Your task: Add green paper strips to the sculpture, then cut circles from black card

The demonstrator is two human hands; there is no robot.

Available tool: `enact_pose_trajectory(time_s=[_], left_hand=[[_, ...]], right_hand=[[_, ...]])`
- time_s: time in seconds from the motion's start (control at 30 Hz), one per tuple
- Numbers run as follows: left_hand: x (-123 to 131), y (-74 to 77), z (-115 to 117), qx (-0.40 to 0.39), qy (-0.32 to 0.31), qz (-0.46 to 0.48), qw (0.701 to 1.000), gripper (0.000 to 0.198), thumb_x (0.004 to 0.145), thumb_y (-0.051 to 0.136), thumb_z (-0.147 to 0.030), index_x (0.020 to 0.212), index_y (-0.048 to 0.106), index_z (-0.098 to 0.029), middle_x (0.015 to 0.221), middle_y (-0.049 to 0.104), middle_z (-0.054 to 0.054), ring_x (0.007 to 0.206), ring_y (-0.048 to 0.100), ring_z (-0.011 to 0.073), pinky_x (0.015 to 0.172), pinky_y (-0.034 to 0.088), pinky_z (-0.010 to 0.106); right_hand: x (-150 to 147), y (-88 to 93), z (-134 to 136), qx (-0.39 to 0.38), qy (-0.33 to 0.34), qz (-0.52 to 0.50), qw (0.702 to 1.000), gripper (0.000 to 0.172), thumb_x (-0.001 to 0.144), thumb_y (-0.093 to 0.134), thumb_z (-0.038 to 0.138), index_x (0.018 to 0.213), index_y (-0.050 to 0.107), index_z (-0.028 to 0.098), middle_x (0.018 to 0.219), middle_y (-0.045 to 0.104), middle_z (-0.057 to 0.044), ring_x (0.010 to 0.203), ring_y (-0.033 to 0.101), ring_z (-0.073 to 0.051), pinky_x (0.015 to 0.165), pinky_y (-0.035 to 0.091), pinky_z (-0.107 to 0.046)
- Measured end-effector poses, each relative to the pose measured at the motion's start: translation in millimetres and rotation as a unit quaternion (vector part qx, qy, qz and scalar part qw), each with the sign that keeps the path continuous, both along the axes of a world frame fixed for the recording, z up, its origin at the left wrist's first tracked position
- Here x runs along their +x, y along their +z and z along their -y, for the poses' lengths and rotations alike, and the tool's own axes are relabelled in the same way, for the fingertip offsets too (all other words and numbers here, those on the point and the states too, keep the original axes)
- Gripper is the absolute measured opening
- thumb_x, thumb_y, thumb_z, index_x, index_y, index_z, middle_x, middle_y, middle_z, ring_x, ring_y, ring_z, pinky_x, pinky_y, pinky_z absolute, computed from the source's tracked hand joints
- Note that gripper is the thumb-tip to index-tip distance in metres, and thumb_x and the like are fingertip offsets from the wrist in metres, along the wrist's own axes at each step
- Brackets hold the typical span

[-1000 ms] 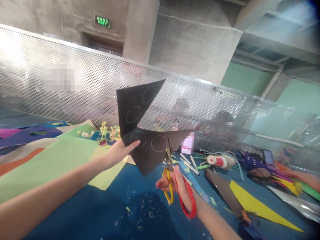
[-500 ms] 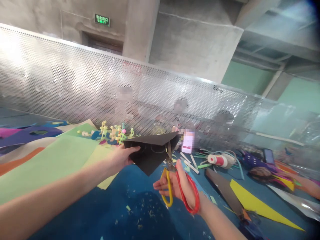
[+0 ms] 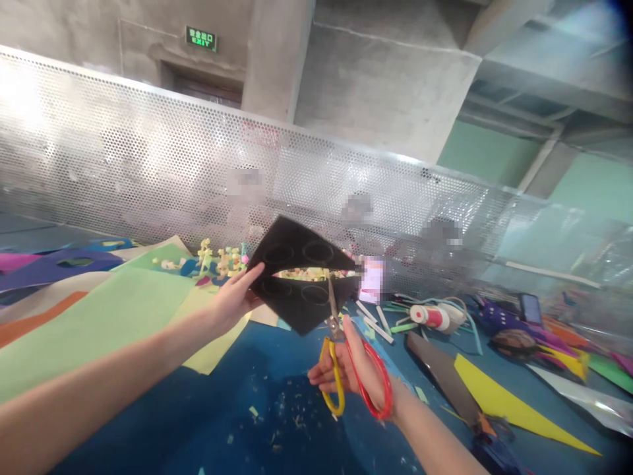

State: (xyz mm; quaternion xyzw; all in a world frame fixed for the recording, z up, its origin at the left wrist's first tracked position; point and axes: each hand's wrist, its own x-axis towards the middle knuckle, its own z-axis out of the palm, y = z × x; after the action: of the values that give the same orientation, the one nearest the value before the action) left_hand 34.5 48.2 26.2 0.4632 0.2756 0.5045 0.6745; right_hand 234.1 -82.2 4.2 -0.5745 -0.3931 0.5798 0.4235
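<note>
My left hand [image 3: 237, 291] pinches the left corner of a black sheet [image 3: 299, 310], thumb on top. A long gap splits the sheet into an upper and a lower part, and faint circles are marked on both. My right hand [image 3: 366, 376] has its thumb and fingers through the red and yellow handles of a pair of scissors [image 3: 336, 328]. Their handles are spread apart. The blades point up at the right part of the sheet; one shows against the lower half. Whether they touch the sheet, I cannot tell.
Pale green sheets [image 3: 123, 316] lie at left, beside small yellow-green figures [image 3: 227, 260]. A phone [image 3: 372, 280], white sticks [image 3: 378, 326] and a red-and-white spool [image 3: 430, 318] sit beyond my right hand. A yellow piece [image 3: 514, 402] lies at right. Scraps dot the blue table [image 3: 267, 409]; a perforated screen [image 3: 163, 158] stands behind.
The black sheet has turned from nearly edge-on to face me, its halves parted, showing the gap and circles. The scissors have shifted only slightly.
</note>
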Motion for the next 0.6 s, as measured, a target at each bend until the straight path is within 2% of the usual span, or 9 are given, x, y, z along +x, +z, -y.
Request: enact_pose_trajectory(time_s=[0.13,0.33,0.4,0.5,0.6], left_hand=[[2,3.5,0,-0.063,-0.003,0.037,0.997,0.038,0.082,0.054,-0.047,0.104,0.064,-0.018,0.108,0.067,0.008,0.092,0.064,0.0189,0.064,0.054,0.02],[-1,12.2,3,-0.081,-0.002,0.062,0.995,0.038,0.09,0.04,-0.044,0.111,0.06,-0.019,0.104,0.069,0.007,0.084,0.067,0.0175,0.065,0.056,0.024],[-3,14.9,5,-0.059,-0.015,0.057,0.997,0.035,0.088,0.046,-0.043,0.107,0.062,-0.018,0.102,0.069,0.008,0.082,0.067,0.0177,0.064,0.056,0.024],[-5,16.3,7,-0.019,-0.033,0.01,0.999,0.028,0.076,0.066,-0.032,0.1,0.065,-0.019,0.1,0.07,0.007,0.083,0.067,0.018,0.068,0.056,0.023],[-7,14.6,7,-0.001,-0.024,-0.029,0.999,0.031,0.071,0.072,-0.027,0.101,0.064,-0.022,0.104,0.069,0.006,0.09,0.065,0.0184,0.073,0.055,0.023]], right_hand=[[1,-1.1,0,0.01,0.015,0.008,1.0,0.069,0.076,0.021,0.077,0.059,0.05,0.017,0.075,0.069,-0.012,0.078,0.067,-0.021,0.081,0.048,-0.035],[1,-7.6,-2,0.047,0.03,0.023,0.998,0.066,0.076,0.024,0.077,0.061,0.049,0.017,0.076,0.068,-0.011,0.081,0.067,-0.022,0.084,0.047,-0.038],[3,-13.7,-5,0.059,0.033,0.028,0.997,0.067,0.073,0.025,0.079,0.061,0.048,0.017,0.078,0.068,-0.01,0.084,0.066,-0.023,0.086,0.046,-0.039],[6,-21.0,-8,0.082,0.034,0.043,0.995,0.067,0.073,0.025,0.079,0.06,0.048,0.018,0.079,0.068,-0.009,0.087,0.066,-0.024,0.087,0.046,-0.04],[6,-20.3,-7,0.083,0.036,0.047,0.995,0.065,0.073,0.027,0.078,0.062,0.05,0.018,0.083,0.068,-0.01,0.09,0.065,-0.025,0.089,0.046,-0.04]])
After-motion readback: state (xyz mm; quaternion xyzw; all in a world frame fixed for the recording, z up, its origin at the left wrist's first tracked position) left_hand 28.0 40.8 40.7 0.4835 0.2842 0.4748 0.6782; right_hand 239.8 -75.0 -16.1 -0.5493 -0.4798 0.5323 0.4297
